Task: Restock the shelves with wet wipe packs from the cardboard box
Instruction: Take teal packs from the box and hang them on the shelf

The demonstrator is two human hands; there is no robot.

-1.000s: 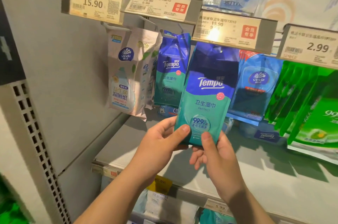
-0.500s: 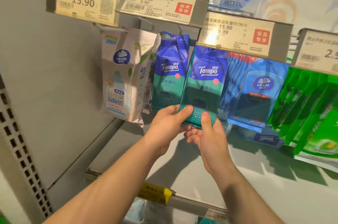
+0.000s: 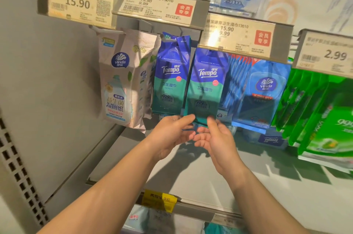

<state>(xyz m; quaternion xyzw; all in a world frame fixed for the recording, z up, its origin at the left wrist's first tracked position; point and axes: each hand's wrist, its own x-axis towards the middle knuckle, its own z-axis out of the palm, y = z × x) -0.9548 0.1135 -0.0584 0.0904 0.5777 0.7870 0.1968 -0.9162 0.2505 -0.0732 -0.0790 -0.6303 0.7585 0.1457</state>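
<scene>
Pack (image 3: 205, 84) moved up from hands onto peg under price tag (image 3: 238, 36), beside matching packs (image 3: 170, 79); left hand (image 3: 172, 132) and right hand (image 3: 215, 138) now loosening, fingertips still touching bottom edge; hanging step looks done

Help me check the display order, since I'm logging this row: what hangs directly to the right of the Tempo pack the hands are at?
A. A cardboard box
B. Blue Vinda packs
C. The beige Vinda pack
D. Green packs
B: the blue Vinda packs hang right beside the Tempo pack whose bottom edge the left hand and right hand are at; the green packs come further right.
</scene>
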